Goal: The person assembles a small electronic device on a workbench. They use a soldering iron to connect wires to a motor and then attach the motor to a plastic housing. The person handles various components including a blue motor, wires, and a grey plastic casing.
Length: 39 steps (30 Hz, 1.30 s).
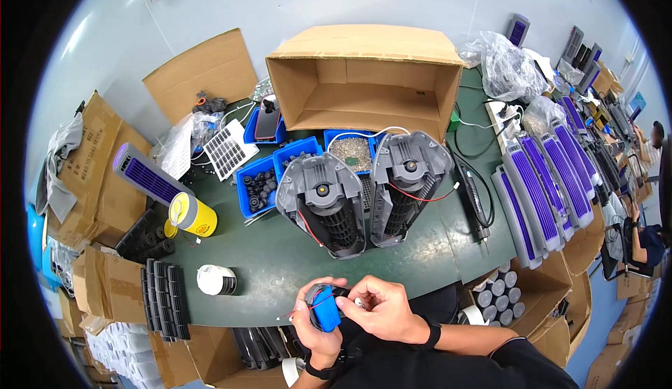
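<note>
My left hand point(318, 338) is wrapped round a small dark part with a blue block point(326, 314), which looks like a wrapped battery pack. Thin red and dark wires run across the block, ending in a small white connector at its left. Close beside it on the right, my right hand point(389, 313) is closed in a pinch. A small whitish thing shows between its fingertips, too small to name. Beyond my hands stand two open grey fan housings, one at left point(322, 210) and one at right point(404, 193), with black rollers and red wires.
Blue bins point(257, 192) of small dark parts lie behind the housings, before an open cardboard box point(364, 102). A yellow tub point(194, 214) and a white tub point(216, 280) stand at left. An electric screwdriver point(470, 196) and purple-grey tower fans point(532, 193) lie at right.
</note>
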Each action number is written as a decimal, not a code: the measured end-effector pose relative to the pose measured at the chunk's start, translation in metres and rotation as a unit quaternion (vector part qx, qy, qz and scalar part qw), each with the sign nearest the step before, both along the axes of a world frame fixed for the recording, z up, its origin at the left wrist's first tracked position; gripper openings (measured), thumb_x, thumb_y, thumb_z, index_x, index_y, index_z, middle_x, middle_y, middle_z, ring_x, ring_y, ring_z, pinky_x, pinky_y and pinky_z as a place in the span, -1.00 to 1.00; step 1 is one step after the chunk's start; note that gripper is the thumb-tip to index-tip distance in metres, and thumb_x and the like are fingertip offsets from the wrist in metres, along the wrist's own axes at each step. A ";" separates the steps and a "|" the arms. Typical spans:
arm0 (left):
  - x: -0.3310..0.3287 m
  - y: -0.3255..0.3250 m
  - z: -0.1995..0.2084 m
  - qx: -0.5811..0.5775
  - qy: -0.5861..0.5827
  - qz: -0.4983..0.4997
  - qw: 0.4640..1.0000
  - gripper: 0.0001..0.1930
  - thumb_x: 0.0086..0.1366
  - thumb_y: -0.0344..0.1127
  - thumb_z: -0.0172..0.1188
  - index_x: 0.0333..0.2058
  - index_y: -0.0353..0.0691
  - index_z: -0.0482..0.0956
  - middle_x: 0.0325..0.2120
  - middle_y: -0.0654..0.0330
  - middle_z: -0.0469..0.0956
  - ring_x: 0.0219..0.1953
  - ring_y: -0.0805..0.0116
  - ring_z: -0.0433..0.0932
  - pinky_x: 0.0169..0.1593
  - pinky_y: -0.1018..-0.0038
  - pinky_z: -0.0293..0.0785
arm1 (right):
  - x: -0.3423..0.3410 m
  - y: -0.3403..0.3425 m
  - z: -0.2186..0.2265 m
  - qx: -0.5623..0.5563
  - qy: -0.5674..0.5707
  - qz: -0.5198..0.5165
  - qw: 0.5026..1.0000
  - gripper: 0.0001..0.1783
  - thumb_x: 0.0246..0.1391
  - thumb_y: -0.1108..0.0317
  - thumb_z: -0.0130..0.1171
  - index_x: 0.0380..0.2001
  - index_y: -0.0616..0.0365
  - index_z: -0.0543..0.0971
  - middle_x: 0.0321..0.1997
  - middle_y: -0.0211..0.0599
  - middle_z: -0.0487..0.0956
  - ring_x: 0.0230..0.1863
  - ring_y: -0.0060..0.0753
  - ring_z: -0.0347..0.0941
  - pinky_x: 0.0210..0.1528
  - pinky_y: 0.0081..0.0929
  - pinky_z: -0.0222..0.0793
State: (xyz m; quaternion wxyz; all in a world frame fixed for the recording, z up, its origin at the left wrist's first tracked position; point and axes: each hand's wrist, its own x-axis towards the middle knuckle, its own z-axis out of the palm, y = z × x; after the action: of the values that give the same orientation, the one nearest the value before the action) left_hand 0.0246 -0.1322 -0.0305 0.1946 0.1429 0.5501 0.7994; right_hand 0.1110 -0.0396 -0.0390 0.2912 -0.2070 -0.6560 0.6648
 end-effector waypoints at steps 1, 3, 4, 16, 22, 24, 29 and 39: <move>-0.001 0.000 -0.001 -0.002 0.001 -0.009 1.000 -0.36 0.50 0.05 -0.24 -0.04 -0.53 0.54 -0.19 -0.26 0.68 -0.11 0.01 0.68 0.09 0.19 0.55 | 0.000 0.001 -0.002 -0.006 0.001 0.006 1.000 -0.79 0.15 0.43 0.49 -0.39 0.24 0.60 -0.51 -0.49 0.55 -0.56 -0.86 0.29 -0.57 -0.67 0.18; -0.006 0.000 -0.001 -0.005 0.004 -0.027 1.000 -0.36 0.50 0.05 -0.25 -0.04 -0.53 0.54 -0.19 -0.26 0.68 -0.12 0.01 0.68 0.08 0.20 0.57 | -0.001 0.003 -0.005 -0.017 0.004 0.018 1.000 -0.79 0.15 0.42 0.49 -0.34 0.24 0.60 -0.52 -0.51 0.53 -0.57 -0.88 0.28 -0.56 -0.69 0.18; -0.007 0.000 0.000 -0.005 -0.002 -0.026 1.000 -0.36 0.50 0.04 -0.25 -0.04 -0.53 0.54 -0.19 -0.26 0.68 -0.13 0.01 0.68 0.07 0.20 0.58 | -0.002 0.004 -0.003 -0.031 0.006 0.021 0.999 -0.78 0.16 0.41 0.49 -0.32 0.24 0.60 -0.51 -0.51 0.54 -0.56 -0.88 0.28 -0.56 -0.70 0.18; -0.015 0.000 -0.003 0.004 -0.010 -0.067 0.998 -0.36 0.54 0.05 -0.26 -0.03 -0.52 0.56 -0.20 -0.25 0.69 -0.12 0.01 0.70 0.05 0.21 0.60 | 0.015 0.028 0.017 -0.285 0.015 0.125 0.950 -0.81 0.33 0.52 0.26 -0.05 0.35 0.68 -0.18 -0.27 0.64 -0.20 -0.40 0.70 -0.19 -0.46 0.76; -0.010 0.000 0.001 -0.003 0.023 -0.066 0.998 -0.37 0.53 0.03 -0.24 -0.02 -0.54 0.55 -0.19 -0.25 0.69 -0.10 0.02 0.69 0.08 0.21 0.59 | 0.014 0.028 0.020 -0.261 -0.037 0.126 0.956 -0.82 0.24 0.50 0.38 -0.12 0.34 0.71 -0.26 -0.27 0.70 -0.27 -0.51 0.67 -0.24 -0.54 0.67; -0.010 -0.001 0.000 -0.014 0.054 -0.061 0.997 -0.37 0.53 0.03 -0.24 -0.01 -0.54 0.55 -0.18 -0.24 0.69 -0.09 0.03 0.69 0.09 0.21 0.58 | 0.013 0.025 0.018 -0.242 -0.044 0.101 0.964 -0.82 0.21 0.50 0.42 -0.15 0.33 0.71 -0.30 -0.27 0.72 -0.30 -0.57 0.64 -0.28 -0.58 0.61; -0.003 -0.001 0.001 -0.032 0.100 -0.059 0.993 -0.37 0.54 0.04 -0.24 0.01 -0.53 0.53 -0.12 -0.24 0.68 -0.07 0.06 0.68 0.09 0.22 0.57 | 0.010 0.019 0.018 -0.251 -0.037 0.054 0.966 -0.87 0.15 0.53 0.47 -0.26 0.30 0.69 -0.31 -0.25 0.74 -0.32 -0.64 0.62 -0.30 -0.61 0.57; 0.008 0.005 0.006 -0.068 0.115 -0.046 0.990 -0.40 0.52 0.03 -0.25 0.02 -0.48 0.50 -0.15 -0.28 0.66 -0.09 0.03 0.66 0.08 0.22 0.56 | 0.010 0.017 0.007 -0.244 -0.023 0.031 0.969 -0.83 0.13 0.54 0.48 -0.35 0.26 0.61 -0.30 -0.14 0.73 -0.37 -0.53 0.65 -0.52 -0.61 0.51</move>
State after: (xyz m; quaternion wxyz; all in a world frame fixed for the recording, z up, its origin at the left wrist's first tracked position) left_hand 0.0322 -0.1274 -0.0248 0.1761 0.2458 0.6147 0.7285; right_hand 0.1212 -0.0221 -0.0317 0.1962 -0.2666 -0.4861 0.8088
